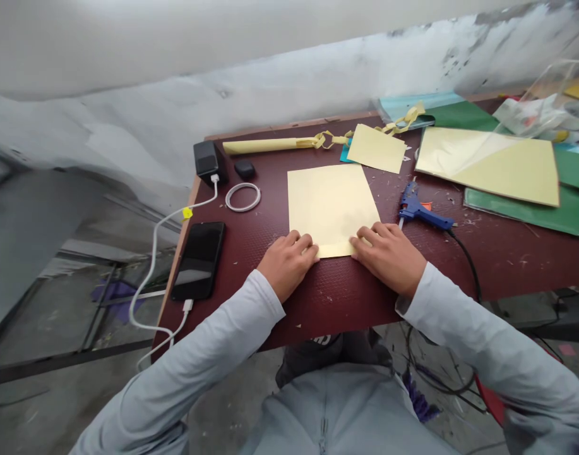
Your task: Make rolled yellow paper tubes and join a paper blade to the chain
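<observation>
A pale yellow paper sheet [331, 202] lies on the dark red table [270, 297], with a narrow strip along its near edge folded. My left hand [289, 260] has its fingers curled together on the sheet's near left corner. Over the near right corner, my right hand [388, 254] is closed in the same way, pinching the paper's edge. Between both hands the near edge shows. A blue glue gun [422, 210] rests just beyond my right hand.
A phone [199, 260], a black charger [208, 161] and a white ring [242, 197] are at left. A rolled yellow tube [265, 146], a paper chain [334, 139] and a smaller yellow sheet [377, 148] lie behind. Yellow sheets [492, 163] and green folders [530, 212] sit right.
</observation>
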A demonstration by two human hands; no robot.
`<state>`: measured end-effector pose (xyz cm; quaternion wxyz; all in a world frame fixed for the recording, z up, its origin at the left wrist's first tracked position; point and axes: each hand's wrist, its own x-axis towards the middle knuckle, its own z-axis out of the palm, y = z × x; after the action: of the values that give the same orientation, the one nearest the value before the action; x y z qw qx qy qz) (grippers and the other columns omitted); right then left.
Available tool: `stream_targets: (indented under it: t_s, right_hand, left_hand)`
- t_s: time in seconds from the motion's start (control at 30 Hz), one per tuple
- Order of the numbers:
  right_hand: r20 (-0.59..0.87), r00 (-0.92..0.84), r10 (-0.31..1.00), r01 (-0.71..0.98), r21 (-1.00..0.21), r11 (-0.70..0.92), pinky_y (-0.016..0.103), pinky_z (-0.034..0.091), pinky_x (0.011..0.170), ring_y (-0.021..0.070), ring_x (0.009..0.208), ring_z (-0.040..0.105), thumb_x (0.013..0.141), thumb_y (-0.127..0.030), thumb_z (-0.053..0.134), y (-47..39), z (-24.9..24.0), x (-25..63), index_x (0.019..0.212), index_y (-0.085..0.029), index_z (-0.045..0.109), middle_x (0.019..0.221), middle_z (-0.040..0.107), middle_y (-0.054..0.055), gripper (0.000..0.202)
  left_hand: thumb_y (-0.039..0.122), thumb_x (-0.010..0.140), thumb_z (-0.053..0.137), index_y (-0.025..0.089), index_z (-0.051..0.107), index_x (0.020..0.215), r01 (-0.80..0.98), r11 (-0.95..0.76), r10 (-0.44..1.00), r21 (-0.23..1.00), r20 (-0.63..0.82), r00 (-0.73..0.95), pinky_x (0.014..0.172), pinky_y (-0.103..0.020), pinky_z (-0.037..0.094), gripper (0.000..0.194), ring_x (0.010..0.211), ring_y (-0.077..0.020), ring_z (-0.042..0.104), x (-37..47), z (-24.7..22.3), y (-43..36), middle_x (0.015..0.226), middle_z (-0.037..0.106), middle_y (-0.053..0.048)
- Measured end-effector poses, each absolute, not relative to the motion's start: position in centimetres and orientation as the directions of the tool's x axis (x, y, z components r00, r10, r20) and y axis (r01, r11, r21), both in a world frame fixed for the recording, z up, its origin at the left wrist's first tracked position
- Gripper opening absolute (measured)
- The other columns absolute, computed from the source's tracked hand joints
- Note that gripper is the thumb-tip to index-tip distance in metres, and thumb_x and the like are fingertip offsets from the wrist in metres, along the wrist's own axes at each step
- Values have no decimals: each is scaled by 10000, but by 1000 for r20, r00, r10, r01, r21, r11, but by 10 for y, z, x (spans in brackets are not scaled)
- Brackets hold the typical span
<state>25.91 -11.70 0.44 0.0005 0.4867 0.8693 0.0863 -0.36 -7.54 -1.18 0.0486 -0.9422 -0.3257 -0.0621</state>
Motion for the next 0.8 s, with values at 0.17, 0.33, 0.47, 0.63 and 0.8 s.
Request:
stream_targets:
  t_s: [0.17,0.33,0.47,0.63,0.8]
  right_hand:
    - [60,-571,819,816,154,558,393,291,863,263,1025,543,1090,-243,451,-104,7,264,1078,-175,679,1106,687,111,238]
    - [27,-522,853,853,46,520,362,247,743,212,912,564,1120,-286,399,-84,10,268,1021,-145,647,1028,708,99,302]
    - [22,-478,878,878,-2,478,351,230,708,188,848,568,1125,-293,384,-71,6,269,1074,-144,641,982,713,86,302]
    - [92,-492,866,870,38,491,348,251,729,200,903,543,1104,-226,393,-67,-9,272,1193,-164,653,1057,669,107,282]
    - [155,-514,844,857,53,512,375,296,815,268,1066,493,1104,-432,413,-71,-13,274,1289,-209,686,1214,626,138,399]
  left_hand:
    - [203,1081,423,138,668,970,652,-757,645,-26,124,754,850,-378,505,277,972,-247,581,2,-6,-69,986,676,-115]
    - [250,1102,399,148,643,1028,731,-669,743,137,163,649,801,-332,504,275,917,-210,624,2,-6,-59,956,688,-81]
    - [224,1086,435,170,635,1228,737,-636,771,227,210,601,806,-320,506,251,936,-196,640,3,-8,-52,1066,699,-82]
    - [269,1085,442,146,688,1186,711,-688,722,145,240,649,913,-387,503,293,1039,-245,591,3,-14,-50,1118,670,-124]
    - [380,1042,569,148,685,1214,686,-714,697,137,227,680,926,-417,495,311,1070,-268,558,2,-17,-49,1176,647,-131]
